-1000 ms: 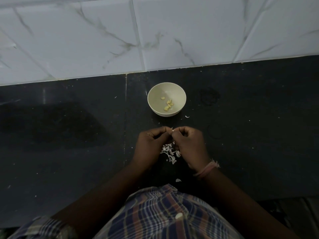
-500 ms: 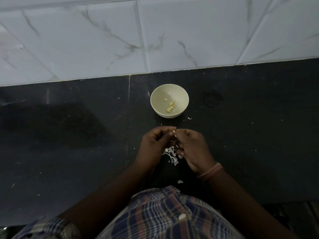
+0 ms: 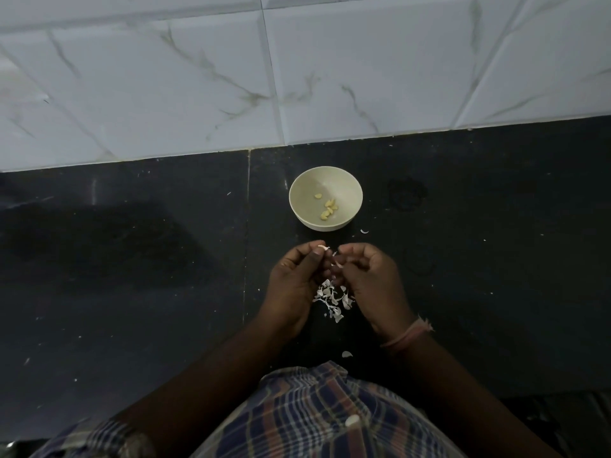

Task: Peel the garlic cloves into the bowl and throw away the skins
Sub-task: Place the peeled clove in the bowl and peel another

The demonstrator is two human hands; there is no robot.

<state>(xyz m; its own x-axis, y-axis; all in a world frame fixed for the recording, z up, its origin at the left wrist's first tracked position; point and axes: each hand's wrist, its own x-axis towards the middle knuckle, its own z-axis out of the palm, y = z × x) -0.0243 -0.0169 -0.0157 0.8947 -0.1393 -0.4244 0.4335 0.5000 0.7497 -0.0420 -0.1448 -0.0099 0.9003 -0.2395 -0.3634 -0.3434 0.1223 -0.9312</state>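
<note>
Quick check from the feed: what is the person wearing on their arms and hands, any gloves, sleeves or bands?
No gloves: both the left hand and the right hand are bare, and the forearms are uncovered. The right wrist carries a thin pinkish thread band with a frayed end. A plaid sleeve in blue, white and reddish checks shows at the left arm's lower edge, matching the plaid shirt.

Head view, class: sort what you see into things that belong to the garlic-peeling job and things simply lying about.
Part of the job:
- left hand and right hand, pinching a garlic clove between them
- bowl holding peeled cloves
- pile of skins under the hands

Just lying about:
- dark countertop
- tiled wall
- wrist thread
- checked shirt
</note>
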